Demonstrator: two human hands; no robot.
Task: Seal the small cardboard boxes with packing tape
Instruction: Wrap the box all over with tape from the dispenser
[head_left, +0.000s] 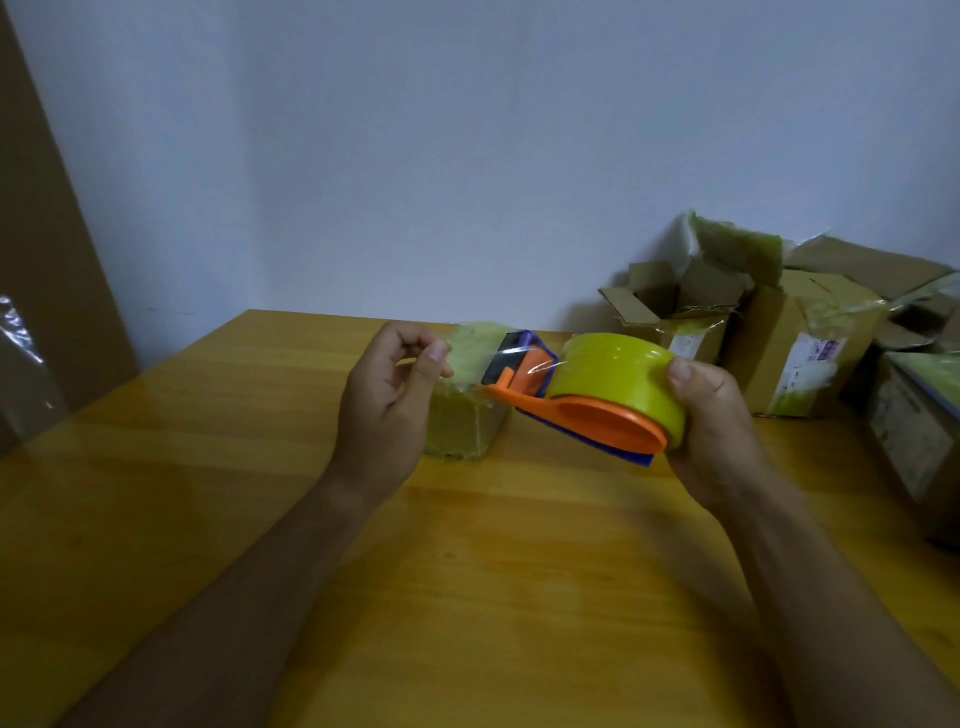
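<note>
My right hand (711, 421) grips an orange and blue tape dispenser (587, 415) that carries a yellow-green roll of tape (618, 379), held above the wooden table (467, 571). My left hand (389, 395) pinches the loose end of the clear tape (478, 353) pulled out from the dispenser's blade end. Behind and below my left hand a small cardboard box (467, 426) wrapped in tape sits on the table, partly hidden by the hand and the tape strip.
Several cardboard boxes (789, 343), some open with torn tape and labels, are piled at the back right against the wall. Another box (914, 441) stands at the right edge. A tall cardboard sheet (41, 286) leans at the left.
</note>
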